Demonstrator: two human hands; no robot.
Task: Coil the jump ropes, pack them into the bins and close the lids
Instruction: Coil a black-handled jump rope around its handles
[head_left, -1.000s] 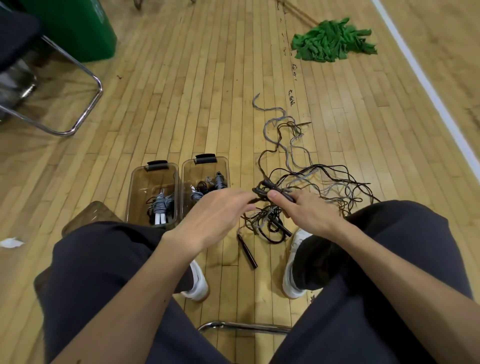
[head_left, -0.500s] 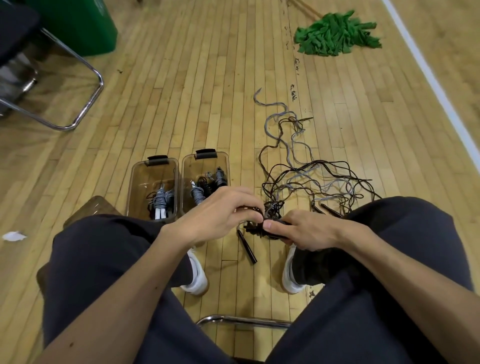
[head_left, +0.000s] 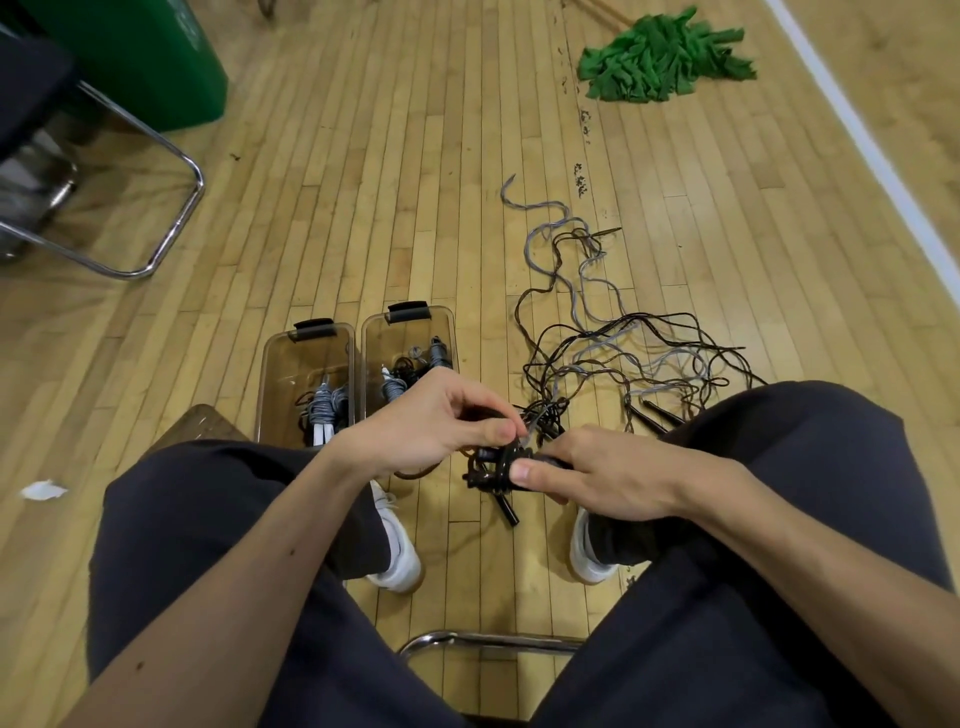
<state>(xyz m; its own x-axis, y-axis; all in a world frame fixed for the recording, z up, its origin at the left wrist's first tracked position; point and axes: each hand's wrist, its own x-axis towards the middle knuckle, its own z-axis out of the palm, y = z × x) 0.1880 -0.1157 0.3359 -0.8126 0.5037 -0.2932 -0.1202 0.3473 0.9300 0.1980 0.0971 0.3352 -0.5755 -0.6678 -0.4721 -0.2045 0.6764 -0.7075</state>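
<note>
the person sits with both hands held close together between the knees, just above the floor (head_left: 415, 156). the right hand (head_left: 597, 473) grips a small coiled bundle of black jump rope (head_left: 491, 467), thumb laid across its front. the left hand (head_left: 431, 426) is curled, thumb and forefinger pinching a strand that rises from the top of the bundle. a black handle (head_left: 506, 512) hangs down below the bundle.

a loose tangle of black and grey ropes (head_left: 623, 358) lies on the floor ahead of the right knee, and its near strands run up into the hands. 2 black handles (head_left: 654, 413) lie at the tangle's near edge.

2 clear bins stand open, side by side, ahead of the left knee. the left bin (head_left: 306, 364) holds coiled grey ropes with white handles. the right bin (head_left: 447, 332) holds grey and black coils.

further off are a heap of green cloth (head_left: 665, 57), a green container (head_left: 145, 62), a chrome chair frame (head_left: 171, 218) and a scrap of white paper (head_left: 44, 490).
</note>
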